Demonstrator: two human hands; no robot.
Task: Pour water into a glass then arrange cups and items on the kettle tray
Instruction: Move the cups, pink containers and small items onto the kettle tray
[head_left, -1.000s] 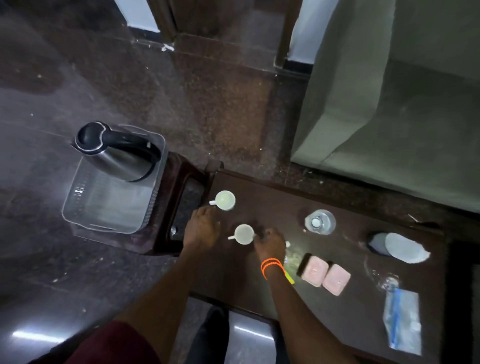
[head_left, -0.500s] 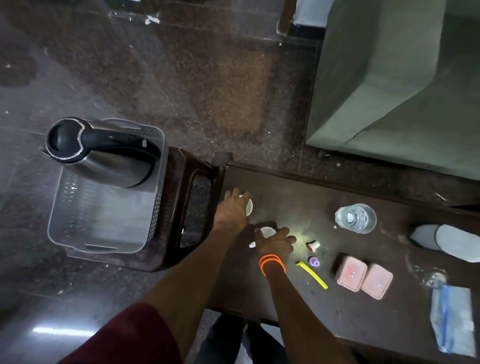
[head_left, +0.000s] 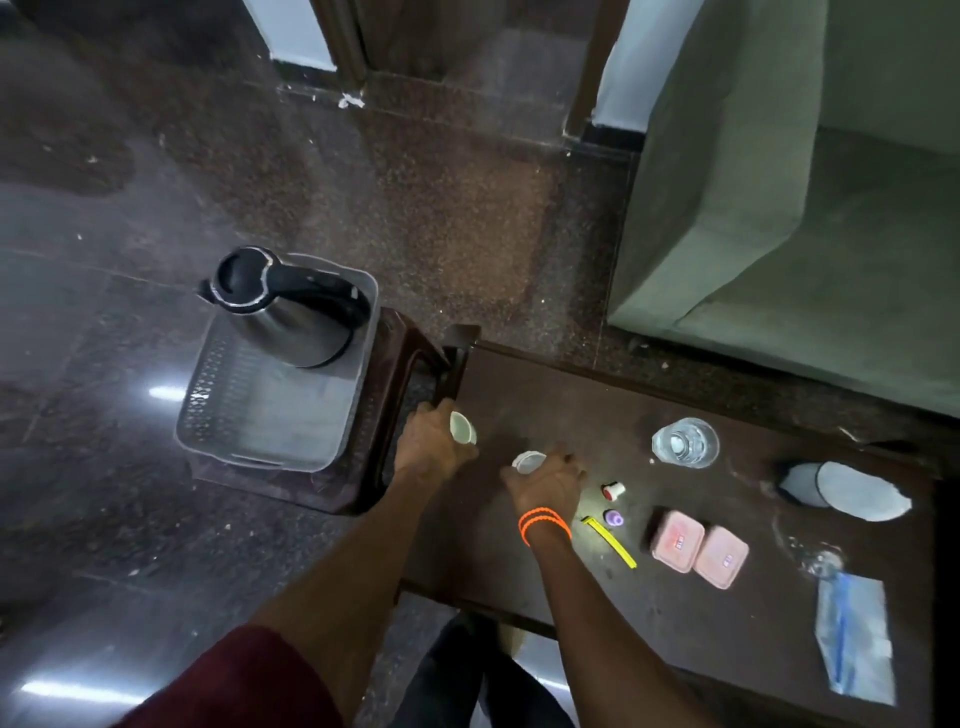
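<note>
While the left hand (head_left: 434, 448) grips a small white cup (head_left: 462, 428) tilted on its side at the table's (head_left: 545, 395) left edge, the right hand (head_left: 549, 483), with orange bands (head_left: 543, 524) at the wrist, closes its fingers over a second white cup (head_left: 528, 462) just beside it. Farther right stands a glass of water (head_left: 684, 442). Left of the table, a grey tray (head_left: 260, 415) on a stool (head_left: 387, 415) carries the kettle (head_left: 293, 312).
</note>
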